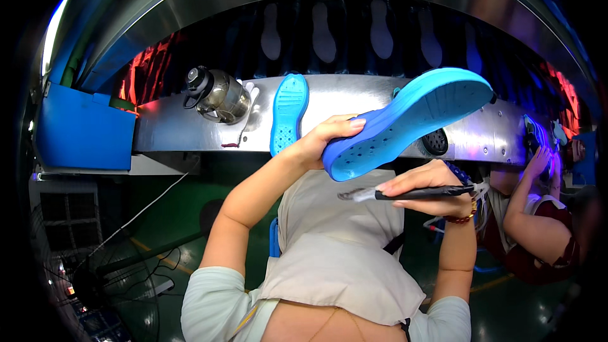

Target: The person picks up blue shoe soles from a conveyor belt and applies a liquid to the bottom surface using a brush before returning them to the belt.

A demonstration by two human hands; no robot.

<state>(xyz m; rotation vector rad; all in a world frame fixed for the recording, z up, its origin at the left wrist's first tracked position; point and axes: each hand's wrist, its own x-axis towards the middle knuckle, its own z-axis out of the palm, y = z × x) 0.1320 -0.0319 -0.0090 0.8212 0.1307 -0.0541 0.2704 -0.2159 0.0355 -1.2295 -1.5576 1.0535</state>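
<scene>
My left hand grips a blue shoe sole by its heel end, thumb on the upper edge. The sole is tilted, its hollow, hole-dotted inside facing me and its toe up to the right. Below it, my right hand is closed around a brush with a dark handle. Its pale, dark-tipped bristles point left, apart from the sole. A second, light blue sole lies on the metal bench behind my left hand.
On the metal bench stand a clear bottle with a black lid and, beside it, a white glove. Behind runs a dark conveyor with several grey sole shapes. A co-worker sits at right. A fan stands lower left.
</scene>
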